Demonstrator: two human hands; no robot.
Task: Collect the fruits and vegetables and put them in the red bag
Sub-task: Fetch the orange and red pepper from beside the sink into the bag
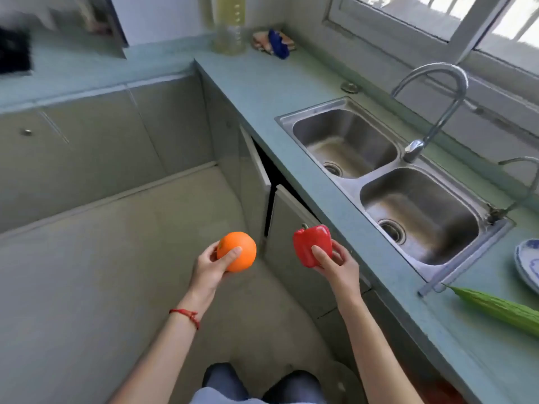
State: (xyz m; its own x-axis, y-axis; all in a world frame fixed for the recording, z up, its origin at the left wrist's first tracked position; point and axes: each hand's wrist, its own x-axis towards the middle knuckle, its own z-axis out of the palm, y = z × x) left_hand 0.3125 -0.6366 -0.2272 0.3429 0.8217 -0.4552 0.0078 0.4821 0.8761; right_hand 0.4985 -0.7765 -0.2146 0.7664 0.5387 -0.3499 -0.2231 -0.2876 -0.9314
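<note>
Glossy smooth-skinned red pepper [312, 244], finely dimpled matt orange [236, 251], bumpy ridged green bitter gourd [498, 309], brushed stainless-steel double sink [353, 182], shiny chrome faucet [431, 112], matt speckled countertop [262, 86], glazed porcelain plate [526, 263]

Soft daylight from the window [455, 21], overexposed there; far corners blurred, edges bent by wide-angle.

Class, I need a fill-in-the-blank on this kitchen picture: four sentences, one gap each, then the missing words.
1. The left hand holds an ____.
2. The right hand holds a red ____.
3. The steel sink has ____ basins.
4. The green gourd lies on the ____, right of the sink.

Missing words: orange; pepper; two; counter.
</note>
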